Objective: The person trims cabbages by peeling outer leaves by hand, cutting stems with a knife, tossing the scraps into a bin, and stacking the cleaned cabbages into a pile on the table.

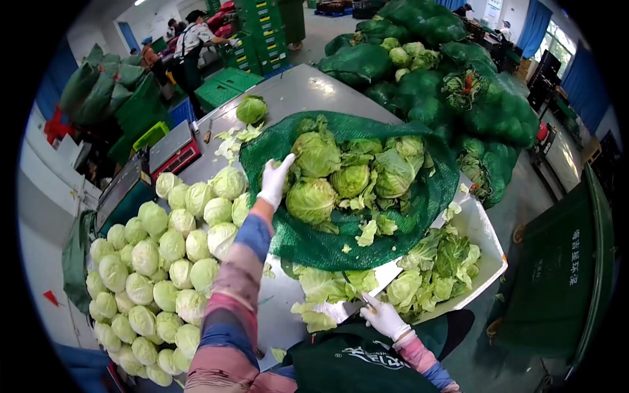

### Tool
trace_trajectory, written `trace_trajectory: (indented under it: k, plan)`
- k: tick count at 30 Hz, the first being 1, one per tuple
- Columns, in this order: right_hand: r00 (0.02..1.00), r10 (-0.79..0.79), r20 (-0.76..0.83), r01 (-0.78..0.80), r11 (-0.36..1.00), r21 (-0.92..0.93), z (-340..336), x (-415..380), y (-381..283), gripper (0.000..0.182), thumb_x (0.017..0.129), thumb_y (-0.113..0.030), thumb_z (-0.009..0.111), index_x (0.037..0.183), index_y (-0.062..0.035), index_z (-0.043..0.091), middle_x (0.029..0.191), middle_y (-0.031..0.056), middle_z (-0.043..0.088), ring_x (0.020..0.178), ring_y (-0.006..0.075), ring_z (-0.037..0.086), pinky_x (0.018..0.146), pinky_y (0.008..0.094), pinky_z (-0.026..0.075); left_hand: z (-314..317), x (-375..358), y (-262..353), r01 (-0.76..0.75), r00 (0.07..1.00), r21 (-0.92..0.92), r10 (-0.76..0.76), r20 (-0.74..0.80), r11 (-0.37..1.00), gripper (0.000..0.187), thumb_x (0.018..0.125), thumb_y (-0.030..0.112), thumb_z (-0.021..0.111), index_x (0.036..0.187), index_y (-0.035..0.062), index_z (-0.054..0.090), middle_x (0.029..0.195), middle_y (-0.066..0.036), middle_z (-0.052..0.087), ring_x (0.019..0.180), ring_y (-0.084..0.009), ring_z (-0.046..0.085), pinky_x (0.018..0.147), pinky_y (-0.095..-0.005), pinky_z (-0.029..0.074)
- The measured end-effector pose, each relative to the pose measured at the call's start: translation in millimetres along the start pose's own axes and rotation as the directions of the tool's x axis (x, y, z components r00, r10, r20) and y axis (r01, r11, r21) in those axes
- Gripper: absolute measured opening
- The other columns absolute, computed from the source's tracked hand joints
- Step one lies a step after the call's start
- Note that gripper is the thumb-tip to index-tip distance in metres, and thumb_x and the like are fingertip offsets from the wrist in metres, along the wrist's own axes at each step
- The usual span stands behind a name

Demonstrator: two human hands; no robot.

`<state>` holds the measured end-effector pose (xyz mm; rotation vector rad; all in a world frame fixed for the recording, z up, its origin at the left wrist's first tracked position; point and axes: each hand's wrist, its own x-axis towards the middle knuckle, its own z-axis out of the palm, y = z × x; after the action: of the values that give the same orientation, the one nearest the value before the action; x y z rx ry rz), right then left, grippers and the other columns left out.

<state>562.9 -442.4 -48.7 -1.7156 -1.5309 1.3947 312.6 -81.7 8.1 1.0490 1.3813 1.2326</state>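
My left hand [276, 179], in a white glove, reaches over the near left side of a green mesh bag [262, 145]. Its fingers are stretched out, with the tips right at a leafy cabbage [316, 154]. Other cabbages, such as a cabbage [312, 200] just below, lie in the opened bag among loose leaves. Low in the view, my right hand [385, 318], also gloved, is closed round the handle of a knife [352, 308]. The blade points left, close over cut outer leaves [322, 285].
Trimmed cabbages [171, 245] are heaped at the left of the metal table [295, 92]. A white box [493, 252] of leaves stands at right, beside a green bin [557, 275]. Full mesh bags [498, 108] pile up behind. A single cabbage [251, 109] and a scale [173, 147] sit farther off.
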Motion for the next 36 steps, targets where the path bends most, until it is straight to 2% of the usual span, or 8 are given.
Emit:
trace_trajectory:
  k: [9, 17, 19, 23, 26, 29, 31, 36]
  plan:
    - [0.945, 0.257, -0.201, -0.22, 0.957, 0.189, -23.7, -18.3, 29.9, 0.047, 0.09, -0.021, 0.063, 0.128, 0.0045, 0.052, 0.077, 0.01, 0.069, 0.056, 0.0129, 0.063, 0.056, 0.0265, 0.051, 41.2, 58.9, 19.0, 0.275, 0.91, 0.004, -0.261, 0.323, 0.962, 0.09, 0.066, 0.044, 0.084, 0.134, 0.0008, 0.042, 0.124, -0.013, 0.056, 0.11, -0.0254, 0.057, 0.092, -0.0452, 0.046]
    - [0.94, 0.225, -0.258, -0.169, 0.96, 0.223, -36.7, -1.1, -4.2, 0.05, 0.087, -0.028, 0.068, 0.126, 0.0003, 0.056, 0.077, 0.0095, 0.068, 0.064, 0.0133, 0.064, 0.062, 0.0267, 0.051, 6.2, 48.0, -27.9, 0.279, 0.924, -0.494, -0.089, 0.373, 0.824, 0.055, 0.083, 0.036, 0.071, 0.13, 0.0142, 0.051, 0.131, -0.006, 0.053, 0.118, -0.0228, 0.053, 0.097, -0.0435, 0.045]
    - [0.899, -0.045, -0.436, 0.013, 0.997, -0.077, -45.9, 8.6, -10.7, 0.058, 0.082, -0.033, 0.073, 0.127, 0.0, 0.055, 0.087, 0.0122, 0.068, 0.074, 0.0171, 0.066, 0.067, 0.0286, 0.052, 6.1, 6.9, -16.8, 0.204, 0.938, -0.483, -0.029, 0.345, 0.851, 0.06, 0.085, 0.032, 0.068, 0.136, 0.0122, 0.043, 0.13, -0.008, 0.052, 0.12, -0.0251, 0.052, 0.098, -0.0422, 0.044]
    - [0.769, -0.266, -0.581, 0.265, 0.96, -0.089, -86.1, 32.4, -84.8, 0.083, 0.074, -0.039, 0.079, 0.135, 0.0029, 0.042, 0.122, 0.0178, 0.056, 0.097, 0.0308, 0.063, 0.084, 0.035, 0.05, 40.0, -108.9, -0.7, 0.035, 0.839, -0.416, 0.199, 0.506, 0.909, 0.077, 0.079, 0.025, 0.069, 0.143, 0.004, 0.032, 0.13, -0.011, 0.049, 0.12, -0.0253, 0.049, 0.1, -0.0354, 0.043]
    - [0.653, -0.444, -0.613, 0.32, 0.896, -0.309, -109.8, 52.6, -94.6, 0.09, 0.072, -0.042, 0.08, 0.138, 0.0012, 0.039, 0.125, 0.017, 0.054, 0.108, 0.0303, 0.059, 0.091, 0.0343, 0.047, 72.9, -172.1, -32.9, 0.197, 0.763, -0.303, 0.048, 0.644, 0.932, 0.082, 0.075, 0.014, 0.074, 0.144, 0.0021, 0.031, 0.133, -0.012, 0.047, 0.119, -0.0216, 0.049, 0.102, -0.033, 0.04]
    - [0.88, -0.137, -0.455, 0.115, 0.991, -0.075, -133.6, 48.6, -53.0, 0.098, 0.074, -0.047, 0.076, 0.146, -0.0009, 0.029, 0.127, 0.0179, 0.057, 0.11, 0.0312, 0.06, 0.093, 0.0337, 0.047, 103.4, -203.0, -67.5, 0.224, 0.721, -0.251, 0.013, 0.693, 0.942, 0.086, 0.072, 0.012, 0.08, 0.143, 0.0006, 0.033, 0.137, -0.013, 0.045, 0.123, -0.0186, 0.045, 0.105, -0.0329, 0.037]
    - [0.896, -0.018, -0.444, 0.036, 0.999, 0.031, -124.4, 47.8, -12.6, 0.101, 0.072, -0.047, 0.077, 0.147, -0.002, 0.027, 0.129, 0.02, 0.055, 0.111, 0.0296, 0.059, 0.096, 0.0341, 0.045, 112.6, -209.1, -74.0, -0.293, 0.681, 0.022, 0.193, 0.707, 0.956, 0.097, 0.067, 0.028, 0.087, 0.143, 0.0, 0.032, 0.135, -0.017, 0.044, 0.127, -0.025, 0.042, 0.108, -0.0352, 0.033]
    - [0.848, 0.08, -0.524, -0.157, 0.982, -0.104, -98.2, 49.5, 21.0, 0.073, 0.073, -0.057, 0.072, 0.112, 0.0047, 0.061, 0.096, 0.0232, 0.065, 0.092, 0.0332, 0.064, 0.084, 0.0367, 0.05, 124.4, -219.4, -102.5, -0.674, 0.504, 0.355, 0.051, 0.862, 0.647, 0.107, 0.059, 0.055, 0.082, 0.138, -0.0027, 0.038, 0.128, -0.029, 0.04, 0.125, -0.0403, 0.035, 0.107, -0.0426, 0.033]
